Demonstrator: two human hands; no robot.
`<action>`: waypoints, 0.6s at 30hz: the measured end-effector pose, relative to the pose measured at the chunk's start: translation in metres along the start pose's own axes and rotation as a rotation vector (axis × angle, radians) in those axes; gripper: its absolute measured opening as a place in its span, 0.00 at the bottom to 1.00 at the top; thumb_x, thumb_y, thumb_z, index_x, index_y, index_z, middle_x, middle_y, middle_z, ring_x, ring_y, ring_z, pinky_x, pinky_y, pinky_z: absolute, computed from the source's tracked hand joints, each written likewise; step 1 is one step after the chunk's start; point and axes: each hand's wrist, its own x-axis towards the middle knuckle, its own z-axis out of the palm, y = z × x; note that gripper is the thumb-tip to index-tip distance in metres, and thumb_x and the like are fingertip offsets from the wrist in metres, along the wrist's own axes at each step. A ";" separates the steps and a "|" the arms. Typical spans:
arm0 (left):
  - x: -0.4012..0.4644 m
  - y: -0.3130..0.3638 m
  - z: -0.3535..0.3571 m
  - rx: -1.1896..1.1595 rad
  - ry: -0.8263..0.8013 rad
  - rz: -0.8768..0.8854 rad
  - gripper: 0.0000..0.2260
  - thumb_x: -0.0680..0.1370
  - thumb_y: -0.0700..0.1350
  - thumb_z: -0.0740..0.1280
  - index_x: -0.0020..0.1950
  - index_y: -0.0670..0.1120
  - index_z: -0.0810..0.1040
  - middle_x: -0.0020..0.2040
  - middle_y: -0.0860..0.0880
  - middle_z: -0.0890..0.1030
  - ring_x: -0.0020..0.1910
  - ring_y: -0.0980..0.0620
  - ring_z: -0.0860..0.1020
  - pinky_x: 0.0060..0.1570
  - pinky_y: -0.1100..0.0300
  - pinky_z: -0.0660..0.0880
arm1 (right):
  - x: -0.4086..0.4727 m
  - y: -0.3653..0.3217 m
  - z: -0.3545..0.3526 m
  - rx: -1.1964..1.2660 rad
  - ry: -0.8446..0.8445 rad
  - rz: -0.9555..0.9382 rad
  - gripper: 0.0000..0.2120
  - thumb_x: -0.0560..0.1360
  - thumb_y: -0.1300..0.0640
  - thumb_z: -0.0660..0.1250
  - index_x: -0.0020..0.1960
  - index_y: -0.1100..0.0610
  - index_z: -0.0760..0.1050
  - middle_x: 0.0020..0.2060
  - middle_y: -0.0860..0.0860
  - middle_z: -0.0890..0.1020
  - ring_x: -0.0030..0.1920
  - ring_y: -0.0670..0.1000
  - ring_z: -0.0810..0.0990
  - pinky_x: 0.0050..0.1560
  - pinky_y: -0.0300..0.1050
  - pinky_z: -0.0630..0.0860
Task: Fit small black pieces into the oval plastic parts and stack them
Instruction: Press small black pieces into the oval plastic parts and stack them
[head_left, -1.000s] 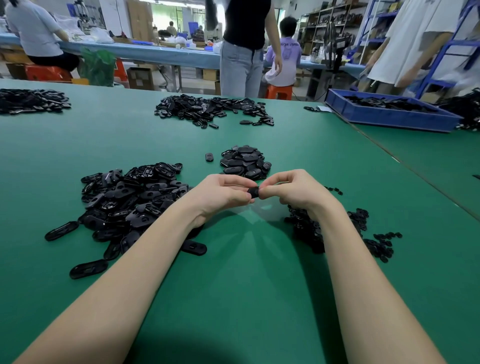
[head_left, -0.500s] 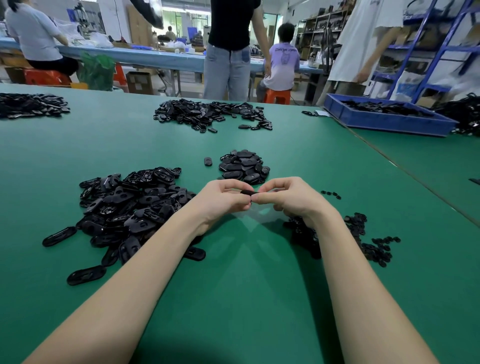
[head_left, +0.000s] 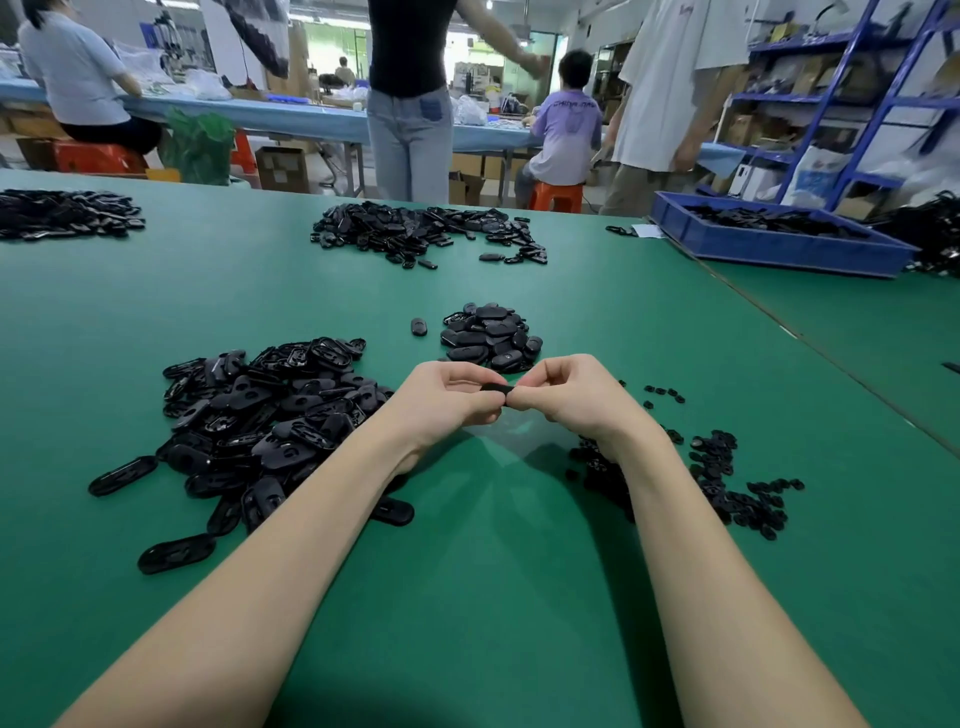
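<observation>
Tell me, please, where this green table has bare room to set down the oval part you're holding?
Bare green table lies between the forearms, also between the finished stack and far pile. Crowded: oval parts pile beside the left hand, small pieces beside the right hand.

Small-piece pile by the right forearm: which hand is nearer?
Right. The right hand sits just above the pile of small black pieces, its wrist over the pile's edge. The left hand is farther left, beside the oval parts pile.
</observation>
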 end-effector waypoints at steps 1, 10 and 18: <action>0.000 0.000 0.001 0.010 0.004 0.006 0.06 0.75 0.33 0.72 0.49 0.42 0.83 0.38 0.47 0.85 0.35 0.55 0.82 0.41 0.66 0.78 | 0.000 0.001 0.000 0.001 0.004 0.002 0.07 0.70 0.55 0.77 0.37 0.52 0.80 0.21 0.37 0.73 0.22 0.38 0.69 0.24 0.28 0.62; 0.004 -0.003 0.004 0.143 0.125 0.063 0.06 0.76 0.37 0.73 0.47 0.48 0.83 0.35 0.51 0.85 0.33 0.58 0.81 0.44 0.64 0.76 | 0.003 -0.001 0.010 -0.052 0.118 -0.016 0.10 0.66 0.49 0.80 0.37 0.51 0.81 0.21 0.38 0.73 0.23 0.38 0.70 0.26 0.30 0.65; 0.005 -0.006 -0.008 0.623 0.072 0.326 0.07 0.73 0.45 0.76 0.46 0.57 0.83 0.40 0.63 0.83 0.40 0.61 0.82 0.42 0.71 0.73 | -0.002 0.007 -0.014 0.126 -0.012 0.081 0.05 0.72 0.52 0.78 0.45 0.50 0.84 0.35 0.47 0.84 0.31 0.47 0.70 0.27 0.36 0.65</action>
